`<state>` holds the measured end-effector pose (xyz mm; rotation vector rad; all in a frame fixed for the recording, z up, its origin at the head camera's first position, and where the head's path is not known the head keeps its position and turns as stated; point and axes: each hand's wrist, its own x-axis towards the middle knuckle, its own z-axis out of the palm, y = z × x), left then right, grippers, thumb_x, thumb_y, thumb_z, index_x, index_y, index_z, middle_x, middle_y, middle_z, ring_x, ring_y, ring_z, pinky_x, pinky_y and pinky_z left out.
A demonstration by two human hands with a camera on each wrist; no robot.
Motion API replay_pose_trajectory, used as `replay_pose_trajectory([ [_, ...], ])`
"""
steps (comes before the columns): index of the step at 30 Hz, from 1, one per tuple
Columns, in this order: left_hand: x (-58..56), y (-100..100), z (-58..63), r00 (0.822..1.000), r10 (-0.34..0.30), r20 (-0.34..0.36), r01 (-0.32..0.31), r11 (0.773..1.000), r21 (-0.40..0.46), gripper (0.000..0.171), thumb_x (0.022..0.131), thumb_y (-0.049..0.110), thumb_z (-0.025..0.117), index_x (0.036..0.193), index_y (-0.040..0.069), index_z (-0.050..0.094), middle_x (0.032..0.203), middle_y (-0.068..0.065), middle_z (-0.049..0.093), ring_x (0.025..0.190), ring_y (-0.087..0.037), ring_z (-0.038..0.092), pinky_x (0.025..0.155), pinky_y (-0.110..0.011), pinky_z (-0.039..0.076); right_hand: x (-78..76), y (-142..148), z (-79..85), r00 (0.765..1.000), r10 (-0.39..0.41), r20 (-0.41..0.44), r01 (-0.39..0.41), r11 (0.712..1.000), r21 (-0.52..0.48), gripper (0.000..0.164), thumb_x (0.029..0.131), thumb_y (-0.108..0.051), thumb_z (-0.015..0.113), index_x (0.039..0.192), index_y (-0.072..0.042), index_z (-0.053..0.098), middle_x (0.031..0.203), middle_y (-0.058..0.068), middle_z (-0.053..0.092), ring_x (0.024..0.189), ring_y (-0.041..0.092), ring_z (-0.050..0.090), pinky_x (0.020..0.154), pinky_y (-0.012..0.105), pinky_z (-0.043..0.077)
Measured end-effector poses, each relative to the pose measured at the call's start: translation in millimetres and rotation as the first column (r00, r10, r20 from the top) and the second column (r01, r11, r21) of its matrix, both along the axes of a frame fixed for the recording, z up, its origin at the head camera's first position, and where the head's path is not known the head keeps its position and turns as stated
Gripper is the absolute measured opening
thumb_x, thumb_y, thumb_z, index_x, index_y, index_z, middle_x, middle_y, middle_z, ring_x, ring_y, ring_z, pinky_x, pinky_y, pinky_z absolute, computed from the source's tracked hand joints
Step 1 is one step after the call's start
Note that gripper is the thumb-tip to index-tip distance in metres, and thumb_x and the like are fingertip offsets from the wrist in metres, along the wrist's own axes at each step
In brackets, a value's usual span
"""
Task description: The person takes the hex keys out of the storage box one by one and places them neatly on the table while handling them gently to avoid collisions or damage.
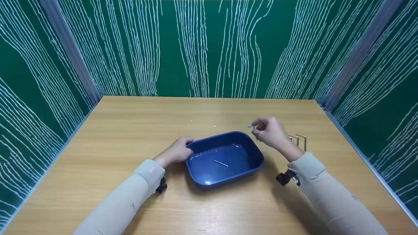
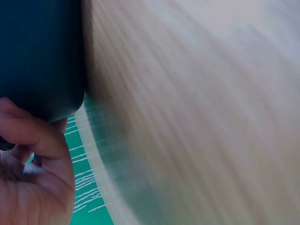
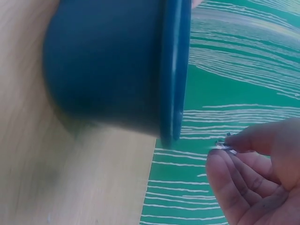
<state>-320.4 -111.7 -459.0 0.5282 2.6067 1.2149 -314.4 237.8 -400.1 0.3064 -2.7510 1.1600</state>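
Note:
A dark blue plastic tub is gripped at its left end by my left hand, fingers over the rim. In the left wrist view, that hand holds the tub's corner. One L-shaped hex key lies on the tub floor. Beyond the tub's right corner, my right hand pinches another hex key between thumb and fingers. From the right wrist, only a small shiny part of this hex key shows at the fingertips, beside the tub wall.
Several more hex keys lie on the wooden table behind the right wrist, partly hidden by it. A few tiny light specks dot the table past the tub. Green walls with white lines border the back and sides.

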Motion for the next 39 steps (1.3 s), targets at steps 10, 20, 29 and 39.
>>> replay_pose_trajectory([
  [10,0.7,0,-1.6,1.0,0.013,0.007,-0.013,1.0,-0.004,0.02,0.09,-0.002,0.055,0.105,0.005,0.066,0.102,-0.007,0.065,0.093,-0.022,0.06,0.082,-0.032,0.05,-3.8,17,1.8,0.997,-0.051,0.066,0.057,0.995,-0.082,0.018,0.099,0.002,0.068,0.114,0.011,0.069,0.09,0.019,0.074,0.063,0.011,0.064,0.057,0.02,0.055],
  [20,-1.9,0,-2.0,1.0,0.015,0.005,-0.015,1.0,-0.014,0.019,0.089,-0.003,0.056,0.103,0.004,0.066,0.1,-0.007,0.065,0.091,-0.022,0.06,0.08,-0.031,0.05,-9.6,40,-2.2,0.987,-0.127,0.098,0.134,0.989,-0.063,0.022,0.102,-0.002,0.065,0.12,0.008,0.068,0.1,0.02,0.072,0.072,0.016,0.068,0.064,0.021,0.058],
  [29,0.3,-1,-1.8,1.0,-0.004,0.002,0.004,1.0,-0.008,0.017,0.089,-0.003,0.055,0.101,0.004,0.064,0.097,-0.005,0.062,0.087,-0.02,0.058,0.077,-0.03,0.049,-11.1,51,-8.6,0.983,-0.175,0.056,0.174,0.985,0.019,0.021,0.098,-0.005,0.066,0.115,0.006,0.071,0.097,0.019,0.076,0.068,0.013,0.066,0.06,0.023,0.053],
  [39,0.7,0,-0.2,1.0,0.0,-0.001,0.0,1.0,0.009,0.018,0.089,-0.003,0.055,0.103,0.003,0.065,0.1,-0.007,0.063,0.09,-0.021,0.059,0.08,-0.03,0.049,-13.6,60,-15.2,0.973,-0.182,0.14,0.185,0.983,-0.013,0.025,0.095,-0.001,0.067,0.117,0.009,0.068,0.096,0.018,0.075,0.067,0.013,0.068,0.06,0.022,0.057],
])
